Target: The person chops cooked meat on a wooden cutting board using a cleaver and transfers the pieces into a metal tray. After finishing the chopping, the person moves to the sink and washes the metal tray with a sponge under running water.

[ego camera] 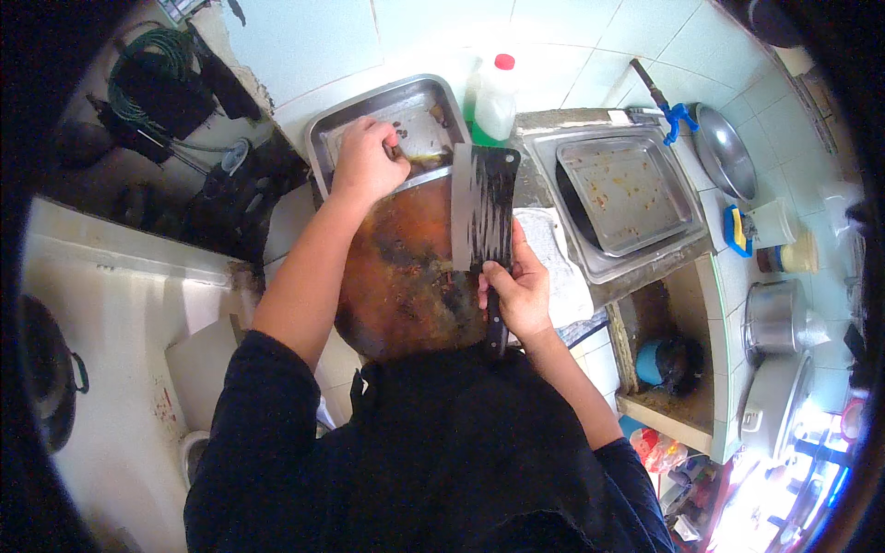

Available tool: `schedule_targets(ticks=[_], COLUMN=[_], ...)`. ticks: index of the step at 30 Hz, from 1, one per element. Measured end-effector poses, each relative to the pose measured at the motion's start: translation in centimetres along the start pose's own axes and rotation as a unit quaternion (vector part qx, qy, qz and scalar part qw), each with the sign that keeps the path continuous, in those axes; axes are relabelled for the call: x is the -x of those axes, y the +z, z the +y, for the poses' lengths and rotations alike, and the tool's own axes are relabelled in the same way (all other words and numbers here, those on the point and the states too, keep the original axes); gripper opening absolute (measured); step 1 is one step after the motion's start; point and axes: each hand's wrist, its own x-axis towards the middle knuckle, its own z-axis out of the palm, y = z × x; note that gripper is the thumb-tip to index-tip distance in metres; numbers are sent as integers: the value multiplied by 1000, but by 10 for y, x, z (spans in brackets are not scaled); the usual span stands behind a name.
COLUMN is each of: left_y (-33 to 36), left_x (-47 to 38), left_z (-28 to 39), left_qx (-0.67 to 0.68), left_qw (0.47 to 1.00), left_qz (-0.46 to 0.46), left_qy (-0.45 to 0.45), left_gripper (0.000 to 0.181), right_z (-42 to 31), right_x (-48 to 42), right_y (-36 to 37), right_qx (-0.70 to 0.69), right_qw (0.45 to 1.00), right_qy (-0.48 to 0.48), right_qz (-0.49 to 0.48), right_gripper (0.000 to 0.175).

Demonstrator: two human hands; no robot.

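Observation:
My right hand (517,294) grips the black handle of a cleaver (482,207), whose broad blade points away from me over the right side of a stained round wooden chopping board (408,276). My left hand (373,155) is over a rectangular metal tray (453,104) beyond the board, fingers curled and closed around a small dark piece of food (393,146). More brown scraps (435,162) lie in the tray near its front edge. What the left palm holds is hidden.
A second metal tray (622,186) with food residue lies in the sink (684,228) at right, near a blue-handled tap (676,123). A white cloth (553,269) lies beside the board. A bottle with a red cap (496,104) stands behind the cleaver. Pots (774,318) are farther right.

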Motion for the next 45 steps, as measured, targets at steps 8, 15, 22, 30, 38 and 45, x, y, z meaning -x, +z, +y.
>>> schedule_targets(ticks=[8, 15, 22, 30, 38, 45], left_y=[-25, -35, -36, -38, -56, -48], left_x=[80, 103, 46, 89, 136, 138], left_z=[55, 57, 23, 32, 38, 34], left_qx=[203, 143, -73, 105, 82, 49], left_qw=[979, 986, 978, 981, 992, 999], left_qz=[27, 1, -151, -37, -75, -25], left_qy=[-16, -85, -123, -156, -68, 4], left_gripper=[20, 20, 33, 15, 17, 21], right_z=[2, 2, 0, 4, 1, 2], right_x=[-1, 0, 0, -1, 0, -1], right_y=[0, 0, 0, -3, -1, -1], right_qx=[-14, -12, -20, -10, -15, -16], right_qw=[1000, 1000, 1000, 1000, 1000, 1000], right_qy=[6, -2, -1, -15, 8, -7], right_qz=[8, 3, -2, -8, 1, -3], right_gripper=[83, 84, 84, 82, 83, 83])
